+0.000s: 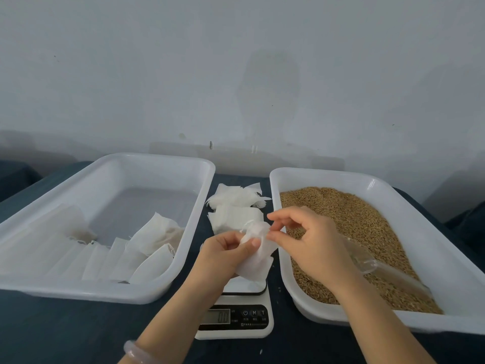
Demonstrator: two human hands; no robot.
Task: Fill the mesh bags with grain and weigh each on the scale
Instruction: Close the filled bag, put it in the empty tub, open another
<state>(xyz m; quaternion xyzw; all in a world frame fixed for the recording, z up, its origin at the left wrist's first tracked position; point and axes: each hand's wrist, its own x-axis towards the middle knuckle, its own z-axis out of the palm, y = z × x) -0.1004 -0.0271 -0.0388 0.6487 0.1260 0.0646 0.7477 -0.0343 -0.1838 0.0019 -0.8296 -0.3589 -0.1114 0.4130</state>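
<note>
I hold an empty mesh bag (258, 261) just above the scale (236, 319). My left hand (225, 250) pinches its near side under the thumb. My right hand (309, 240) pinches the mouth's edge between thumb and forefinger. I should spread the mouth wide, keeping hold, before reaching right for the scoop (380, 269) lying in the grain (354, 214).

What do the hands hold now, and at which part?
One mesh bag: the left hand pinches its upper part, the right hand pinches its top edge.
</note>
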